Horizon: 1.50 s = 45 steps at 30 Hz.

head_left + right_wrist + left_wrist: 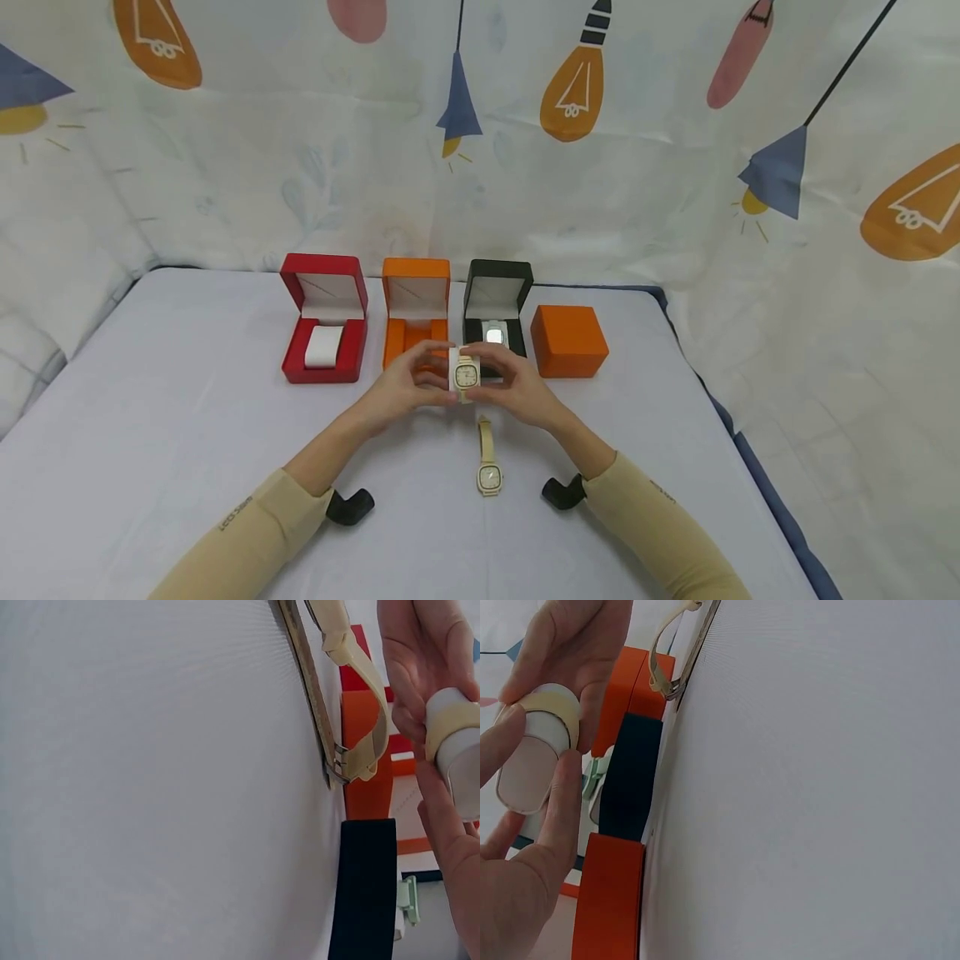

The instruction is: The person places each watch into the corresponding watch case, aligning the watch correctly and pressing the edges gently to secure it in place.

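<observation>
Both hands are raised above the table, just in front of the boxes, and hold a cream watch (466, 375) between them. Its strap is wrapped round a white cushion (526, 761), with its face toward me. My left hand (420, 379) pinches the cushion's left side and my right hand (510, 383) pinches the right side. A second cream watch (489, 467) lies flat on the table (187, 417) below the hands, strap unbuckled; its strap (352, 712) shows in the right wrist view.
A row of boxes stands behind the hands: an open red box (324, 329) with a white cushion, an open orange box (415, 321), an open black box (495, 308) holding a pale watch (493, 333), and a closed orange box (568, 340). A printed cloth backdrop surrounds the table.
</observation>
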Each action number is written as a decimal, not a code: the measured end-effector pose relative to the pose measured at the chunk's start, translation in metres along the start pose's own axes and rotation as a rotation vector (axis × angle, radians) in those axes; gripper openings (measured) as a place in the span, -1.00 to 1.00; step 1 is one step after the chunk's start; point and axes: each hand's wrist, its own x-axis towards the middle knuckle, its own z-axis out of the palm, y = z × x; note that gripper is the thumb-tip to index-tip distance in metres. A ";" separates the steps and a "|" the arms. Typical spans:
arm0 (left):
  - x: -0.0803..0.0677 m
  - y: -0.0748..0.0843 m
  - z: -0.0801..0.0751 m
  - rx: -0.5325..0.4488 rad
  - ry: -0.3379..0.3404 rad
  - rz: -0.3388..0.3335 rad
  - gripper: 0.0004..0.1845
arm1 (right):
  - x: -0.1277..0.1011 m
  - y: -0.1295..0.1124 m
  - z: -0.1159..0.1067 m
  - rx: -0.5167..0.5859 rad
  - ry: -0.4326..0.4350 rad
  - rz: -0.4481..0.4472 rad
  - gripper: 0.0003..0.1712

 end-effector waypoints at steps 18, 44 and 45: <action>0.000 0.000 0.003 0.013 0.017 -0.033 -0.20 | 0.001 -0.002 0.004 -0.141 0.034 -0.048 -0.37; 0.000 0.000 0.001 0.024 0.021 -0.005 -0.19 | 0.007 -0.001 0.005 -0.055 0.014 -0.032 -0.37; 0.000 0.000 0.001 0.025 0.021 -0.006 -0.19 | 0.007 -0.001 0.006 -0.055 0.013 -0.030 -0.37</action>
